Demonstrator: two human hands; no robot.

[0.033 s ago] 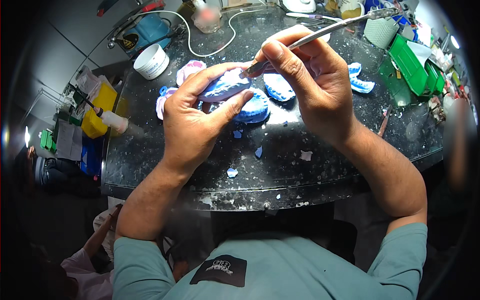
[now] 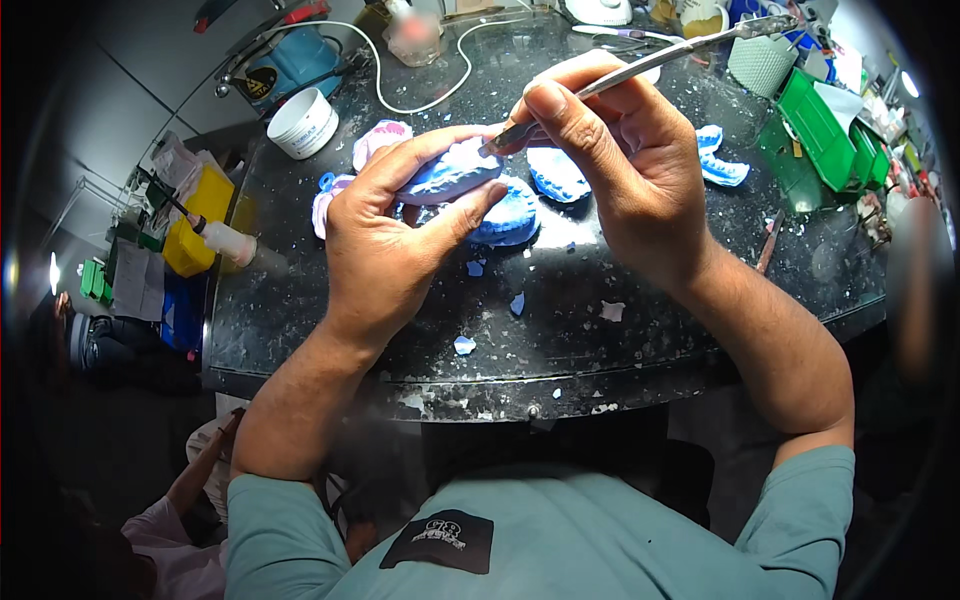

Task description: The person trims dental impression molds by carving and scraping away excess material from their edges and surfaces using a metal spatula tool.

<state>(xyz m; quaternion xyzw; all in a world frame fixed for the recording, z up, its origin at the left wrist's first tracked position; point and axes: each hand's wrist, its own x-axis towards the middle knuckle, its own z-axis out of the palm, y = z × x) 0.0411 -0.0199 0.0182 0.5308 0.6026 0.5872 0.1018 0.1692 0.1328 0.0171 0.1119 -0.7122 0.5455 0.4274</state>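
My left hand (image 2: 385, 225) is wrapped round a pale blue dental cast (image 2: 445, 175), thumb on its near side and fingers over the far side. Between the thumb and fingers of my right hand (image 2: 620, 150) is a slim metal carving tool (image 2: 660, 62), gripped like a pen. Its flat tip meets the right end of the cast, and its shaft slants up to the right. Below the held cast sits a second blue cast (image 2: 508, 215), partly covered by it. Another blue cast (image 2: 558, 175) lies between my hands, partly behind the right one.
Pink and blue pieces (image 2: 382, 138) and a white tub (image 2: 302, 124) stand at the left. Past my right hand lie a blue horseshoe-shaped piece (image 2: 722, 160), a thin tool (image 2: 770, 242) and green bins (image 2: 825, 135). Chips (image 2: 517, 304) dot the black table (image 2: 480, 345). Another person's arm (image 2: 205, 462) shows lower left.
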